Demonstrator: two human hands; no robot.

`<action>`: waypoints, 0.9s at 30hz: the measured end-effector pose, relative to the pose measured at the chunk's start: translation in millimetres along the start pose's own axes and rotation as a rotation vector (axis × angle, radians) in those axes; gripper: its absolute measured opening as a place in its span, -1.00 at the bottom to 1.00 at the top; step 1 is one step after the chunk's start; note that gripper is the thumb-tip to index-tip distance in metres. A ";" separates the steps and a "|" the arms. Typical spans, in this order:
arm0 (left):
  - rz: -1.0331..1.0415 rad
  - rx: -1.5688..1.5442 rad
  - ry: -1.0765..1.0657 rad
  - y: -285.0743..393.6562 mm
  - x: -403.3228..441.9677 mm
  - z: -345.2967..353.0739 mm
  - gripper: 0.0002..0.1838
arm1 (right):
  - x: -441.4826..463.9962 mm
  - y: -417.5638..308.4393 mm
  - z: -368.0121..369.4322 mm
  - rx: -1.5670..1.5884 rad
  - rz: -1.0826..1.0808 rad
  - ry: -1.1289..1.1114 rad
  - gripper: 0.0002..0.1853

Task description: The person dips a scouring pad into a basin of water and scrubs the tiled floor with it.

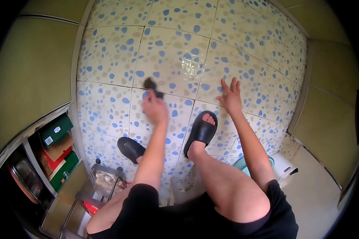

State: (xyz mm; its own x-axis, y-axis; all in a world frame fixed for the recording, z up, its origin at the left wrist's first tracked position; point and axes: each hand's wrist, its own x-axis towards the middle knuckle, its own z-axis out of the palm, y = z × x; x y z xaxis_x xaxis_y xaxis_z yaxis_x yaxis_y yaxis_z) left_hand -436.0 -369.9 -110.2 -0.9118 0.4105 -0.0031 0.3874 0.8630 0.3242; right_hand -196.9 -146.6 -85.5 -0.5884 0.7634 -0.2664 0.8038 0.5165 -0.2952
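My left hand [154,108], blurred by motion, has its fingers closed on a dark, fuzzy-edged scouring pad [150,84] against the tiled floor [167,51]. The pad is smeared too, so its exact make is unclear. Wet shine shows on the tiles ahead of it. To the right, my right hand [231,97] is spread with its fingers apart and holds nothing; it is at the floor, fingertips pointing forward. Between the two hands and nearer to me is my foot in a black slipper [204,128].
My other black slipper [131,149] is at the left. Beside it stands a wire rack [92,181] with bagged items, near an open cabinet holding green boxes [56,130]. A white bin [284,167] and a light-blue basin [243,163] are behind my right arm. Cabinets [325,107] border the right side.
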 end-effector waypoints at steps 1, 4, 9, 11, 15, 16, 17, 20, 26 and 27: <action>0.045 0.016 -0.052 28.4 -6.3 8.2 -0.40 | 1.1 -1.5 -0.3 0.007 0.003 0.006 -0.01; 0.254 -0.048 -0.203 99.4 -27.8 25.4 -0.36 | 1.7 -0.2 2.4 -0.006 0.015 0.001 -0.02; 0.405 -0.034 -0.373 100.3 -12.0 8.4 -0.43 | 0.3 2.3 -0.2 0.012 0.004 0.009 -0.03; 0.253 0.112 -0.397 59.9 29.0 -2.0 -0.46 | -0.6 2.3 0.3 0.021 0.000 0.009 -0.03; 0.023 0.091 -0.035 -50.8 89.2 -33.7 -0.44 | 0.3 2.8 0.0 0.029 -0.007 0.014 -0.03; -0.124 0.071 -0.101 -65.5 100.7 -44.3 -0.43 | -0.6 2.8 0.3 0.032 -0.007 0.016 -0.03; -0.112 0.072 -0.063 -74.9 99.7 -41.2 -0.42 | -2.8 2.5 0.3 0.013 0.001 0.012 -0.03; -0.020 0.114 0.017 -63.9 71.0 -20.0 -0.40 | 0.8 -2.9 -1.8 -0.026 0.005 0.003 -0.03; 0.565 0.092 -0.493 8.9 -74.7 -12.9 -0.45 | 1.0 -2.1 -1.9 -0.029 0.001 0.010 -0.03; 0.731 -0.001 -0.457 -2.3 -100.8 -15.0 -0.38 | 0.4 -1.7 -1.8 -0.034 -0.001 0.009 -0.03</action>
State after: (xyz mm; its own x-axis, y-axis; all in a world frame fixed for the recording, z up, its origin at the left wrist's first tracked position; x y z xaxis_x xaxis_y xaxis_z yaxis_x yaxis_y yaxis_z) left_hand -347.0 -417.6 -96.5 -0.2893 0.9414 -0.1732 0.8556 0.3355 0.3943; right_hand -198.3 -146.5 -83.5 -0.5889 0.7660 -0.2578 0.8055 0.5304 -0.2642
